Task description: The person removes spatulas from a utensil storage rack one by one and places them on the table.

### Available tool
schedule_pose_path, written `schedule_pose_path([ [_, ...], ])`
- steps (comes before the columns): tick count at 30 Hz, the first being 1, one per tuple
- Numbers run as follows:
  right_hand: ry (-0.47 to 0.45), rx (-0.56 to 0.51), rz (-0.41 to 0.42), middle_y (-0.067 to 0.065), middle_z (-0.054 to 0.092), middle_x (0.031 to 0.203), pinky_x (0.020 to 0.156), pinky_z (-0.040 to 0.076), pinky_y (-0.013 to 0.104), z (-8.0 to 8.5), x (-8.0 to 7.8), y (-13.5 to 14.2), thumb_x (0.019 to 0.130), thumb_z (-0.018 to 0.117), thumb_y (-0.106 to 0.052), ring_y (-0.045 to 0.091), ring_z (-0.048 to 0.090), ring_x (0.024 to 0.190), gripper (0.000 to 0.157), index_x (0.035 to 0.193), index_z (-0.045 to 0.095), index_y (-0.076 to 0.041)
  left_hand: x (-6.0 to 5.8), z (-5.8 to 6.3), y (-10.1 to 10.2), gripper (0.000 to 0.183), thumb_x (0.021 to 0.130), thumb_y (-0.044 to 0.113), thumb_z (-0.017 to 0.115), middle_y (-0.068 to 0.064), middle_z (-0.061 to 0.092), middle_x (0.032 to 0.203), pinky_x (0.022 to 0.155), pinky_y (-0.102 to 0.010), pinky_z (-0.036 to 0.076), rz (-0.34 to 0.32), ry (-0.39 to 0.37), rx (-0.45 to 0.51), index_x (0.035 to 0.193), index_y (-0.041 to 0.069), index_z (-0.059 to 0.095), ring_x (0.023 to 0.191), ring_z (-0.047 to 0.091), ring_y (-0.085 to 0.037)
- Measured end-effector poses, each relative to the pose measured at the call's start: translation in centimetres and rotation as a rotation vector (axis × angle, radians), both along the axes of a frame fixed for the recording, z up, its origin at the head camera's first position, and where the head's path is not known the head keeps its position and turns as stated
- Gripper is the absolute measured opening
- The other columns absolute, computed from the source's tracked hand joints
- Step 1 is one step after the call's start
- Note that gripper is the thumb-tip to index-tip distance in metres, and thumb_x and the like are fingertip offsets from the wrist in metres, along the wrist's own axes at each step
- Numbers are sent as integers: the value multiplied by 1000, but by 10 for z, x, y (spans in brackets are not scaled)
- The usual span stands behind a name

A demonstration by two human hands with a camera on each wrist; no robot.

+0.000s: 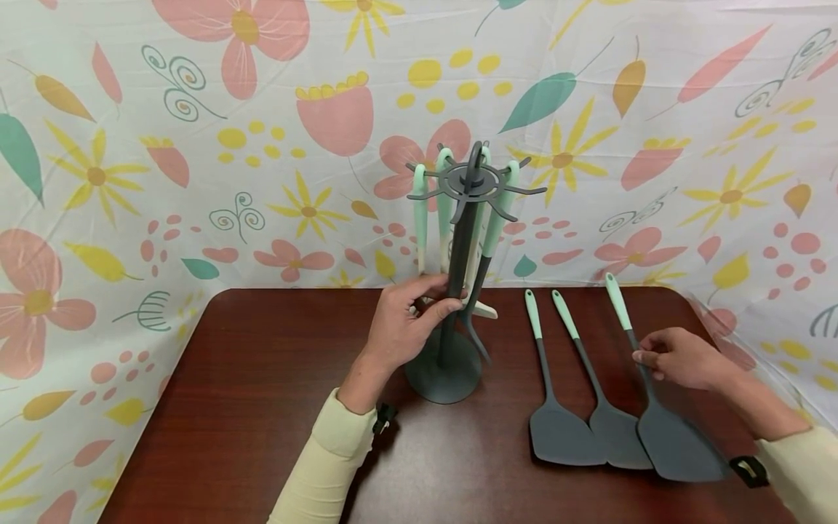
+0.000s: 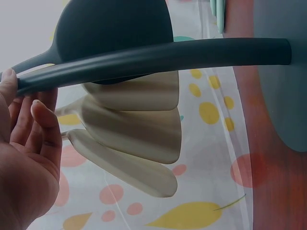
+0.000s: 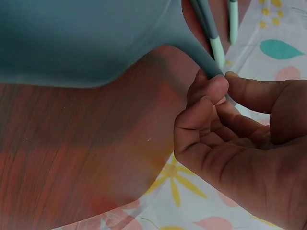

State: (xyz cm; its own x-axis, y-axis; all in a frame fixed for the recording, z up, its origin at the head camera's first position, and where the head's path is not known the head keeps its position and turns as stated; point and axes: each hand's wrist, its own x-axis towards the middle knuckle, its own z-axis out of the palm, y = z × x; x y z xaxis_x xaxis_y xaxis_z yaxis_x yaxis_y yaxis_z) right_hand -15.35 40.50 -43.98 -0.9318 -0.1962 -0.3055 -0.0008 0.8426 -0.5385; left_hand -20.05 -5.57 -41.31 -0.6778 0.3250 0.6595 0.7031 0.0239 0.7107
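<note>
A dark grey utensil stand (image 1: 461,255) with a round base (image 1: 445,378) stands upright on the table. My left hand (image 1: 406,320) holds its pole (image 2: 192,55) about midway up, thumb in front. Mint-handled utensils hang from the hooked top ring (image 1: 471,180); the left wrist view shows several beige heads (image 2: 139,134) and one broad dark head (image 2: 115,33). On the right, my right hand (image 1: 681,356) pinches the grey shaft of a spatula (image 1: 677,444) between thumb and fingers. Its blade overlaps the neighbouring spatula; whether it is fully off the table I cannot tell.
Two more grey spatulas with mint handles, a left one (image 1: 563,437) and a middle one (image 1: 618,437), lie side by side between the stand and my right hand. Behind the brown table (image 1: 262,407) hangs a flowered cloth (image 1: 229,160).
</note>
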Motion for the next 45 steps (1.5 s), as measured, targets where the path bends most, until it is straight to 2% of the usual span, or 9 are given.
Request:
schedule_pose_path([
  [9, -43, -28, 25, -1, 49, 63, 54, 35, 28, -6, -2, -4, 108, 60, -10, 10, 39, 54, 33, 76, 59, -5, 0, 1, 1, 29, 95, 5, 79, -1, 80, 110, 63, -31, 56, -7, 3, 1, 124, 5, 76, 80, 70, -10],
  [16, -44, -14, 19, 0, 50, 63, 53, 35, 27, -13, -4, -5, 109, 60, -12, 9, 39, 53, 32, 78, 62, -5, 0, -1, 1, 30, 95, 6, 79, -7, 81, 109, 63, -30, 55, -5, 5, -1, 125, 11, 77, 78, 68, -9],
  [19, -43, -6, 7, 0, 52, 64, 53, 35, 27, -14, -4, -5, 109, 60, -12, 10, 41, 55, 30, 80, 64, -4, 0, -1, 1, 30, 95, 6, 79, -4, 81, 109, 62, -30, 55, -3, 4, -2, 125, 9, 77, 77, 67, -9],
  [22, -35, 8, -3, 0, 53, 66, 54, 35, 27, -16, -5, -6, 108, 61, -12, 11, 45, 57, 28, 81, 65, -4, 0, -1, 1, 29, 95, 5, 79, -1, 81, 109, 62, -30, 55, 2, 5, -5, 124, 6, 76, 76, 67, -9],
  [26, -37, 30, -22, 0, 55, 66, 54, 35, 27, -17, -7, -7, 107, 63, -13, 12, 47, 58, 28, 80, 65, -5, -1, -1, 0, 29, 95, 6, 79, 0, 81, 109, 62, -30, 55, 7, 2, -6, 124, 8, 77, 76, 67, -9],
  [30, -34, 51, -24, -1, 53, 63, 52, 34, 27, -19, -7, -8, 107, 63, -15, 12, 44, 55, 33, 74, 62, -7, -1, -1, 0, 29, 95, 6, 80, 0, 81, 109, 63, -30, 55, 7, -3, -4, 124, 11, 77, 78, 68, -9],
  [36, -16, 96, -20, -2, 54, 60, 52, 33, 27, -22, -9, -9, 106, 63, -16, 11, 42, 53, 38, 68, 62, -10, -1, -2, 0, 29, 95, 6, 79, -1, 81, 109, 63, -30, 55, 8, 1, -4, 124, 6, 76, 79, 68, -9],
  [45, -24, 135, -40, -1, 56, 57, 51, 34, 29, -25, -10, -9, 105, 64, -21, 13, 41, 51, 42, 65, 63, -12, -1, -1, 0, 31, 95, 6, 80, -4, 81, 108, 62, -30, 54, 11, -3, 0, 125, 12, 77, 85, 71, -9],
])
